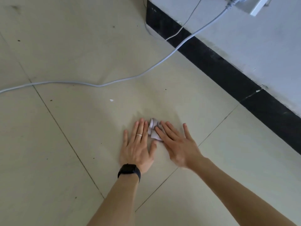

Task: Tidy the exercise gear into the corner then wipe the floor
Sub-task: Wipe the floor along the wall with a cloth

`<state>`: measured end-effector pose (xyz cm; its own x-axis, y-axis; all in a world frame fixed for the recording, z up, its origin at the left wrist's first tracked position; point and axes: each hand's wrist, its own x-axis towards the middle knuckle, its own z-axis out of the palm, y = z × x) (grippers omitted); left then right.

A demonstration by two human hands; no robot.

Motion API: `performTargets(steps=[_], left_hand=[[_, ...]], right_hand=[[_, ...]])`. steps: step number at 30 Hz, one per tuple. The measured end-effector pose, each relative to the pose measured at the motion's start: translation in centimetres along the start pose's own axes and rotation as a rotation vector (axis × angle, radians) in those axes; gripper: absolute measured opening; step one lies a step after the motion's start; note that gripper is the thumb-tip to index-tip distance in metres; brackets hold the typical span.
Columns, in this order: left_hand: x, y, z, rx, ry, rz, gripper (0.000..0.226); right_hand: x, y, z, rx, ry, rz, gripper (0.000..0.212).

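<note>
Left hand lies flat on the floor, fingers straight, holding nothing, touching the crumpled wipe. Right hand, fingers also straight, presses the wipe down, toward the floor's right edge at the black skirting. Wipe: probably light, soft, tearable; grip the bunched centre. Tiles: smooth, grit-speckled.

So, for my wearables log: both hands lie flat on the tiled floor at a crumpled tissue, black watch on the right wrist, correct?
No: the head view shows the black watch on the left wrist. The rest stands: left hand and right hand flat on the tiled floor at the crumpled tissue.
</note>
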<state>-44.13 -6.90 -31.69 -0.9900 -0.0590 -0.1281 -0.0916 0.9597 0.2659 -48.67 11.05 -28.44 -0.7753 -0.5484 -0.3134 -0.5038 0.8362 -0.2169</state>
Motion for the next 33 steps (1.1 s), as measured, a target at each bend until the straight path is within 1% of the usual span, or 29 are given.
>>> performTargets(steps=[1,2,5,6,7,8,11,12,13,14,15,17,18,19,20,21,22,24,25,26,27,30,31,33], left_hand=[[0.0,0.1,0.1,-0.003,0.011,-0.013,0.074],[-0.1,0.2,0.3,0.000,0.020,-0.025,0.074],[0.0,0.3,0.4,-0.003,0.008,-0.030,0.074],[0.0,0.3,0.4,0.000,0.009,-0.025,0.074],[0.1,0.2,0.5,0.002,0.008,-0.026,0.075],[0.1,0.2,0.5,0.000,-0.001,-0.030,0.075],[0.0,0.1,0.5,0.005,-0.007,-0.023,0.076],[0.1,0.1,0.5,0.008,-0.002,-0.023,0.076],[0.3,0.2,0.3,0.011,0.001,-0.025,0.076],[0.3,0.2,0.3,0.014,0.003,-0.029,0.076],[0.4,0.3,0.2,0.014,0.002,-0.032,0.076],[0.4,0.3,0.5,0.011,-0.004,-0.033,0.075],[0.4,0.3,0.6,0.012,-0.004,-0.035,0.075],[0.4,0.3,0.7,0.018,0.001,-0.034,0.075],[0.7,0.3,0.7,0.025,0.004,-0.033,0.075],[1.0,0.3,0.6,0.029,0.003,-0.033,0.074],[1.2,0.2,0.5,0.033,0.002,-0.032,0.075],[0.8,0.1,0.3,0.038,-0.006,-0.037,0.075],[0.5,0.0,0.3,0.043,-0.004,-0.039,0.075],[0.3,0.1,0.2,0.048,0.002,-0.040,0.075],[0.2,0.3,-0.2,0.062,0.006,-0.038,0.076],[2.2,1.8,-2.0,0.118,0.020,0.024,0.078],[3.7,2.6,-2.5,0.109,0.029,0.057,0.077],[6.9,4.7,-2.8,0.066,0.026,0.104,0.073]], right_hand=[[1.1,1.5,-0.6,-0.015,-0.010,0.023,0.059],[2.6,3.0,-1.3,-0.016,-0.011,0.099,0.057],[7.6,6.1,-4.0,0.135,0.026,0.479,0.057],[8.8,6.0,-4.2,0.177,0.059,0.553,0.057],[9.4,5.0,-4.0,0.199,0.072,0.565,0.056],[9.4,3.4,-3.7,0.197,0.064,0.514,0.056],[6.8,-0.5,-1.9,0.079,0.006,0.130,0.057],[6.1,0.1,-2.0,0.047,-0.012,0.048,0.058],[6.1,1.8,-2.4,0.016,-0.019,0.010,0.059],[6.5,4.0,-2.9,-0.012,-0.024,0.036,0.061],[6.9,6.3,-3.5,-0.029,-0.035,0.129,0.064],[7.6,10.0,-4.8,0.049,-0.024,0.427,0.064],[7.6,10.8,-5.0,0.110,0.010,0.540,0.061],[7.1,10.5,-4.7,0.150,0.053,0.587,0.059],[6.6,9.4,-4.0,0.165,0.080,0.571,0.058],[5.5,7.6,-3.2,0.168,0.084,0.508,0.057],[4.1,5.4,-2.2,0.162,0.076,0.404,0.056],[0.6,2.1,-0.4,0.104,0.007,0.167,0.056],[-0.5,2.0,0.1,0.069,-0.015,0.100,0.056],[-0.8,3.1,0.0,0.058,-0.021,0.088,0.056],[-0.5,4.8,-0.5,0.052,-0.018,0.132,0.055],[2.1,9.8,-2.7,0.089,0.015,0.385,0.056],[3.1,10.9,-3.3,0.101,0.013,0.436,0.056],[4.6,11.9,-3.9,0.094,0.018,0.475,0.056]])
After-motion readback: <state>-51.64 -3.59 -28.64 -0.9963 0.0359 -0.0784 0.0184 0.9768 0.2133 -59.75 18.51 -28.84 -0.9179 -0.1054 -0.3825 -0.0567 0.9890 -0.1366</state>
